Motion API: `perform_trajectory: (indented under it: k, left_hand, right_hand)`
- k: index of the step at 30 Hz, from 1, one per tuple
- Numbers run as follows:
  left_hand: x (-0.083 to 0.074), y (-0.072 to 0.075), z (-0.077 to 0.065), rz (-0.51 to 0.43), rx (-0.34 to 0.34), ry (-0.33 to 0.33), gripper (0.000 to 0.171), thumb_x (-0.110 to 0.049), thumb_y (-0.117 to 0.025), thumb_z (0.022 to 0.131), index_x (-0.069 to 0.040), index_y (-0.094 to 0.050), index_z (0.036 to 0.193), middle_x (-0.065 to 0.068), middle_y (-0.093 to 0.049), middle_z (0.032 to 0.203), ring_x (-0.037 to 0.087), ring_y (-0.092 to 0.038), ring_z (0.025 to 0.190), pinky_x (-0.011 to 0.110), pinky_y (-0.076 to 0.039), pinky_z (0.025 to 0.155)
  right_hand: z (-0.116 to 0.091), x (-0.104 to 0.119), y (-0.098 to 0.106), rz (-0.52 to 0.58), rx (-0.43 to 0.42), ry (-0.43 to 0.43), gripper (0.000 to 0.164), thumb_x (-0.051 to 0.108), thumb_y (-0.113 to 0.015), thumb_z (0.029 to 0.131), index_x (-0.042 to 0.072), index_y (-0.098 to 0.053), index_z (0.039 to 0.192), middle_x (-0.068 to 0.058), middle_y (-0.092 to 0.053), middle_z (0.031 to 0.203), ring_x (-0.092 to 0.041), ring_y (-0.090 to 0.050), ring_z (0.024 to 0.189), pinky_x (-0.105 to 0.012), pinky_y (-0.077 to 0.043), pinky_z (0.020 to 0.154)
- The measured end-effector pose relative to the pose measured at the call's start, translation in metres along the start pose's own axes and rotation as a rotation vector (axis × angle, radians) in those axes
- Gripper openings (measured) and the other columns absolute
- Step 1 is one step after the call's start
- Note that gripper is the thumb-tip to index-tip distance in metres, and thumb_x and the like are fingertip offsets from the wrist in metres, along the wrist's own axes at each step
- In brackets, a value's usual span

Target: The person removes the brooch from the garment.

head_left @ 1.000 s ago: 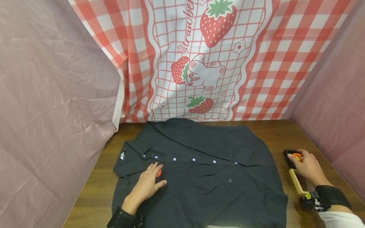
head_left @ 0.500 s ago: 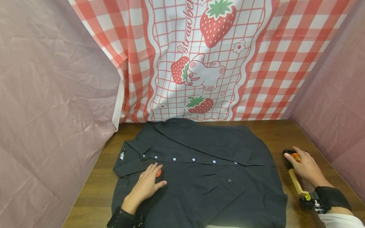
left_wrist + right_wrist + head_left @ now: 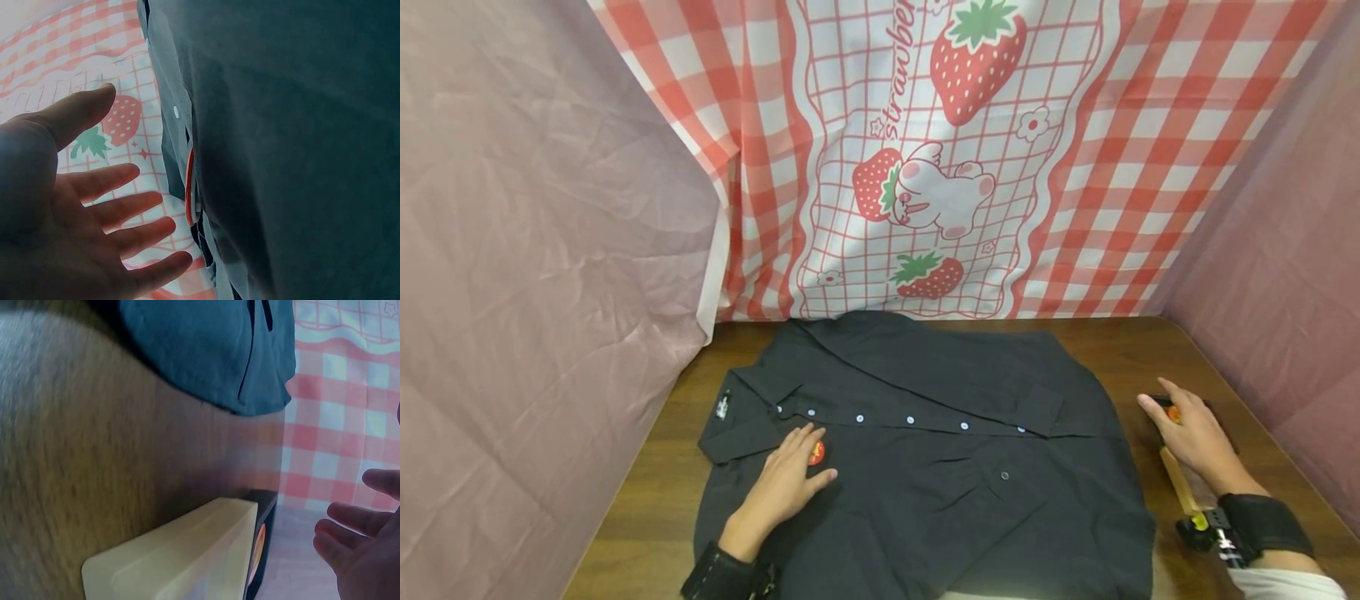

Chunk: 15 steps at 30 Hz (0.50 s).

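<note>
A dark button shirt (image 3: 925, 500) lies spread on the wooden table, its collar at the left. On its front rests a round red badge (image 3: 817, 454), seen edge-on as a red rim (image 3: 189, 187) in the left wrist view. My left hand (image 3: 781, 483) is spread with straight fingers beside the badge, fingertips close to it. At the right, my right hand (image 3: 1197, 446) hovers over a small black tray (image 3: 270, 503), fingers extended and holding nothing. An orange round piece (image 3: 257, 550) lies in that tray, partly hidden by the hand in the head view.
A pale yellow box (image 3: 181, 550) stands directly in front of the black tray. Bare wood (image 3: 1112, 350) shows around the shirt. A strawberry-print checked cloth (image 3: 925, 167) hangs behind the table, with pink cloths (image 3: 550, 250) at the sides.
My right hand has shifted slightly left and away from me, its fingers extending and covering more of the black tray. My left hand stays by the badge.
</note>
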<state>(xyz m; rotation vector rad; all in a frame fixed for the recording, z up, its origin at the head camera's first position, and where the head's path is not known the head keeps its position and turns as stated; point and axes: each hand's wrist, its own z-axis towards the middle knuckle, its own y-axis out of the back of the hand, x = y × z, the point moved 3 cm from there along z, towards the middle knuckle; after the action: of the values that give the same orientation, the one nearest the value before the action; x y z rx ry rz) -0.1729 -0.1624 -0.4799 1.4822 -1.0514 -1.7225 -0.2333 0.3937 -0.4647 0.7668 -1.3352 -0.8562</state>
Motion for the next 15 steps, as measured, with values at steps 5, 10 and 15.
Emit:
perform_trajectory:
  k: [5,10,15]
  left_hand:
    - [0.001,-0.001,0.0,-0.004,-0.001,0.012,0.062,-0.031,-0.073,0.086,-0.004,-0.052,0.138,0.018,-0.049,0.146,0.041,-0.038,0.14,0.066,-0.034,0.105]
    - [0.002,-0.001,0.0,-0.003,0.009,0.034,0.063,-0.032,-0.072,0.087,-0.005,-0.051,0.139,0.019,-0.047,0.147,0.041,-0.037,0.141,0.066,-0.033,0.106]
    - [0.001,-0.001,0.001,-0.004,0.015,0.041,0.063,-0.032,-0.072,0.086,-0.006,-0.051,0.139,0.019,-0.047,0.147,0.041,-0.037,0.141,0.067,-0.033,0.106]
  right_hand:
    - [-0.001,0.008,-0.001,0.024,-0.025,0.027,0.07,0.042,-0.038,0.104,-0.006,-0.019,0.151,-0.049,-0.024,0.14,-0.068,-0.028,0.121,-0.076,-0.028,0.089]
    - [-0.001,0.017,-0.002,0.034,-0.055,0.053,0.068,0.04,-0.039,0.104,-0.006,-0.022,0.151,-0.048,-0.028,0.14,-0.067,-0.031,0.12,-0.075,-0.029,0.089]
    - [0.0,0.024,-0.001,0.025,-0.083,0.066,0.066,0.039,-0.041,0.104,-0.006,-0.026,0.149,-0.047,-0.032,0.138,-0.065,-0.035,0.118,-0.074,-0.031,0.087]
